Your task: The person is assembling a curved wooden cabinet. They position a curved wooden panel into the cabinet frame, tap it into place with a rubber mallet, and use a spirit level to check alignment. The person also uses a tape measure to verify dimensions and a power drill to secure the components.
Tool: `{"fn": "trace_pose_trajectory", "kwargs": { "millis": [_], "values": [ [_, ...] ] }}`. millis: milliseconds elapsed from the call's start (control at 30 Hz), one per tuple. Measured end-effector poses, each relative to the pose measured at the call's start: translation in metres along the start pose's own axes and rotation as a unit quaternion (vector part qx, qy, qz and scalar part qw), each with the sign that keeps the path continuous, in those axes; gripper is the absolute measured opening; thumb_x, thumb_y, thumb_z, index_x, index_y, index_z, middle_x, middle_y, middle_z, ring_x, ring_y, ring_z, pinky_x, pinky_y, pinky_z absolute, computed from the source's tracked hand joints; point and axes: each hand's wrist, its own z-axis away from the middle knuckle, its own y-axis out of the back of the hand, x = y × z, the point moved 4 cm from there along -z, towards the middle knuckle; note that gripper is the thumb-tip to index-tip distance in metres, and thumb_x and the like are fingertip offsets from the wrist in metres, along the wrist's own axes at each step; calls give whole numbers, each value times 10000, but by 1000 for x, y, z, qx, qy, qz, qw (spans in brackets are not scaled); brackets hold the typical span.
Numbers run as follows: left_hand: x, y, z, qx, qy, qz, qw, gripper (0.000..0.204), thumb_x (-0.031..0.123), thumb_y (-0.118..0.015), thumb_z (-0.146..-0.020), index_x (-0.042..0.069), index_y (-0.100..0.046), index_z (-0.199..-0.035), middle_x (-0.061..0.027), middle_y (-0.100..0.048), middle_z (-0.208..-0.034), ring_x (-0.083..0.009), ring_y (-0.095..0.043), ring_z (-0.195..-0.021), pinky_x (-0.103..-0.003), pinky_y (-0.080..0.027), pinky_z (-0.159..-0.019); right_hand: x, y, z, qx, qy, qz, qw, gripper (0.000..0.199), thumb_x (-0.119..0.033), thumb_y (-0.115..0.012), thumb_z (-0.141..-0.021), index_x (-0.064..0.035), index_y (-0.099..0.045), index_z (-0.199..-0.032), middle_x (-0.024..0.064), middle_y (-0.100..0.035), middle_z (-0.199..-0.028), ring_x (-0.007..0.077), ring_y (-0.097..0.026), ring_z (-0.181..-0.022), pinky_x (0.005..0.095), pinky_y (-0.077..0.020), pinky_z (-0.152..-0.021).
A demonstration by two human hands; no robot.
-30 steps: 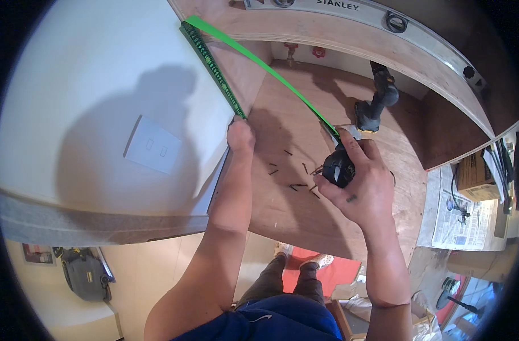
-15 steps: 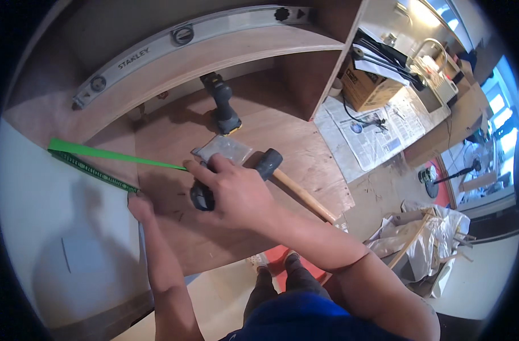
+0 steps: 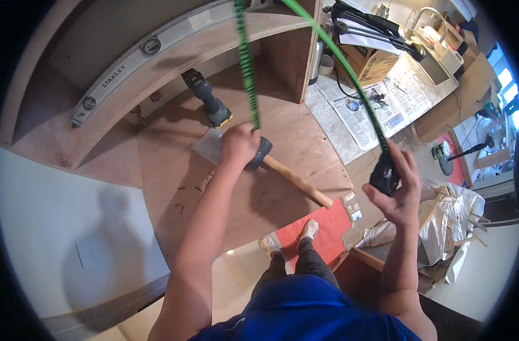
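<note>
Green tape blade [image 3: 248, 68] runs up out of frame, its far end cut off. Left hand [image 3: 239, 145] pinches it above the plywood surface [image 3: 225, 193]; right hand [image 3: 398, 190], raised off to the side, clasps the black tape case [image 3: 384, 173]. Earlier both hands met low on the board.

The bright green measuring tape blade [image 3: 247, 62] looks like glossy coated metal, its black case [image 3: 383, 175] matt plastic. The brown plywood table [image 3: 259, 187] is matt and rough-grained. The mallet's pale wooden handle [image 3: 298, 182] looks smooth, and the long grey metal level [image 3: 157, 48] brushed.
</note>
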Motion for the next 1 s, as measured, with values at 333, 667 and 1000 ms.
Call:
{"fn": "trace_pose_trajectory", "kwargs": {
  "millis": [333,667,1000],
  "values": [
    [30,-147,-126,-14,-38,-28,999,234,256,-735,-868,29,-699,-825,-201,-687,-901,-432,-643,-939,-524,-493,-915,78,10,-31,31,-34,6,999,845,-289,-858,-632,-102,-617,-1420,137,-633,-1012,298,-668,-928,401,-536,-863],
    [27,-183,-137,16,-68,-89,994,253,290,-713,-863,52,-647,-808,-194,-672,-875,-410,-628,-932,-526,-493,-857,125,1,-64,1,-39,-8,999,845,-299,-867,-621,-142,-627,-1416,145,-653,-1071,321,-699,-954,424,-568,-855],
    [33,-181,-130,53,-36,-126,990,313,367,-681,-887,56,-715,-888,-207,-697,-960,-406,-653,-959,-511,-525,-865,148,4,-77,-13,-36,-32,999,840,-285,-871,-625,-136,-626,-1414,149,-653,-1087,315,-692,-968,421,-562,-866]
  ]
}}
